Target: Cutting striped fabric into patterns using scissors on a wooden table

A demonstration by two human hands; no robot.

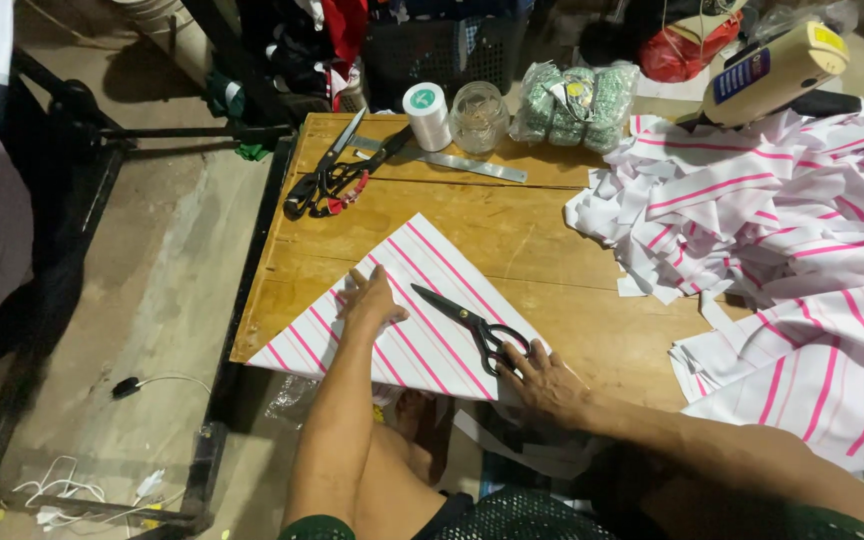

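A piece of white fabric with pink stripes [422, 270] lies flat near the front edge of the wooden table [542, 225]. My left hand [370, 300] presses flat on the fabric's left part, fingers spread. Black scissors [472, 325] rest on the fabric, blades pointing up and left. My right hand [542, 380] lies at the fabric's right corner, its fingers touching the scissor handles without gripping them.
A heap of the same striped fabric [782, 230] covers the table's right side. At the back stand a white thread spool [426, 113], a glass jar [478, 115], a metal ruler [452, 160], two more scissors [337, 172] and bagged green yarn [572, 105]. A concrete floor lies at the left.
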